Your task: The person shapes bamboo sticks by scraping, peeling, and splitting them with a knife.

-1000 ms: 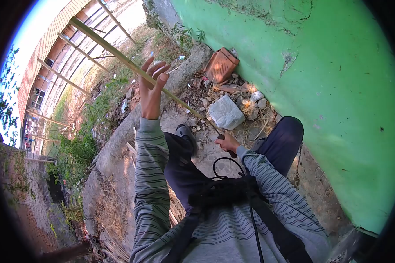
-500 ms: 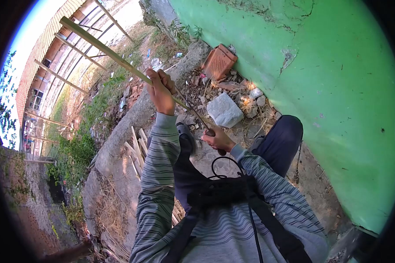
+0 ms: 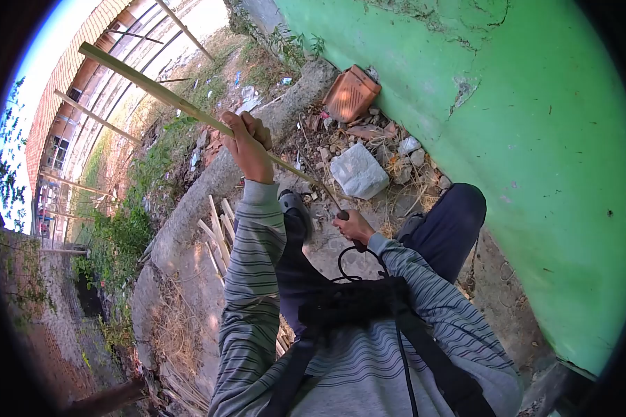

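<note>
My left hand (image 3: 249, 146) is closed around a long pale green bamboo strip (image 3: 153, 87) that slants from the upper left down toward my right hand. My right hand (image 3: 353, 227) grips the dark handle of a thin-bladed knife (image 3: 361, 245). The blade runs up and left from the handle and lies along the strip's lower end, where the two are hard to tell apart. Just beyond my right hand, a whitish stone block (image 3: 359, 172) rests on the ground.
A green wall (image 3: 528, 139) rises on the right. Orange roof tiles (image 3: 352, 94) lean against its base among rubble. Split bamboo pieces (image 3: 220, 233) lie beside my left leg. A concrete ledge (image 3: 188, 215) and plants (image 3: 122, 240) are at the left.
My left hand was spread open against the strip and has closed around it. The strip's far end has swung left and down. My right hand keeps its hold on the knife.
</note>
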Available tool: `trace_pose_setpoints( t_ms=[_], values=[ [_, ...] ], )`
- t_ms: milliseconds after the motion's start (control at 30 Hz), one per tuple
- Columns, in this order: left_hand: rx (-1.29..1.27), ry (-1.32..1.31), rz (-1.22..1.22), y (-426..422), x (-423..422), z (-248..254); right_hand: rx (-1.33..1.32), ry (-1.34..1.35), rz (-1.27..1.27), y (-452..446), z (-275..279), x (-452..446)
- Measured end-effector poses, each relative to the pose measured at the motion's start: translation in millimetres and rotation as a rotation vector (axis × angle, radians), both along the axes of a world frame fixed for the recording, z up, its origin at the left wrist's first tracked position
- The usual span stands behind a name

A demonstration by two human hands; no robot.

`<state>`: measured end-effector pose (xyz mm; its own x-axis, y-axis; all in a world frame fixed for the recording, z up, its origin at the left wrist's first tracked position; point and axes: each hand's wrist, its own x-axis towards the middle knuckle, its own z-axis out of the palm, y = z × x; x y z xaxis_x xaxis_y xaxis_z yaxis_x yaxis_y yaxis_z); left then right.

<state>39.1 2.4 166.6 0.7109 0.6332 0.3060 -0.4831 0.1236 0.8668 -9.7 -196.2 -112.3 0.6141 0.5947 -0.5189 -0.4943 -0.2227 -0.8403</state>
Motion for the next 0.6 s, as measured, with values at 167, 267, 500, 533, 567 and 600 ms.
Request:
trace_pose_setpoints(
  t_ms=[167,267,500,533,567,600],
  values=[
    [0.016,-0.005,-0.065,-0.1,-0.9,-1.1,0.181,-0.127,0.069,7.2,37.0,10.4],
    [0.012,-0.008,-0.115,-2.4,-4.0,-3.7,0.073,0.001,-0.002,4.2,1.3,5.4],
    [0.015,0.002,-0.321,4.6,-20.0,-4.1,-0.144,0.043,-0.012,-17.6,-40.9,7.9],
    [0.015,-0.003,-0.318,9.4,-20.6,-4.0,-0.055,0.126,-0.017,-17.0,-30.7,7.5],
    [0.016,0.020,-0.372,14.7,-22.3,-5.2,0.035,0.213,-0.021,-15.3,-21.2,5.0],
    [0.015,0.044,-0.426,18.0,-24.0,-6.5,0.033,0.214,-0.018,-12.9,-8.4,3.0]
  ],
)
